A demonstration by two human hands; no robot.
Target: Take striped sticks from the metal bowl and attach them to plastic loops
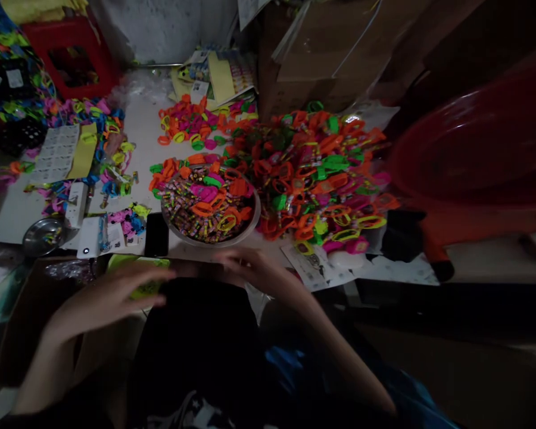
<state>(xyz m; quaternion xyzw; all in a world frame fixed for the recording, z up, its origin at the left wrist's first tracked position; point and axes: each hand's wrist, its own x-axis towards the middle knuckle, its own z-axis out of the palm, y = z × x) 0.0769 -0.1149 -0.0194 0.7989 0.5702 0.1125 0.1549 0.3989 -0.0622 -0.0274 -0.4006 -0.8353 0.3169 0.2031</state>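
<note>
A person's left hand (111, 298) and right hand (254, 271), fingers loosely spread and blurred, grip unclear, are hovering near a round bowl (250, 229) holding small colourful toys, right of a small steel dish (42, 235).

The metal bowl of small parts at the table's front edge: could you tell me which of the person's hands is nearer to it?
Right. The right hand lies just below the metal bowl's rim; the left hand is lower and well off to the left.

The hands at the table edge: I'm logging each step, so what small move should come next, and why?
Probably the right hand reaches forward into the metal bowl for one bright plastic ring. Both hands look blurred, and the left hand lies over a yellow-green card; no ring shows in either.
</note>
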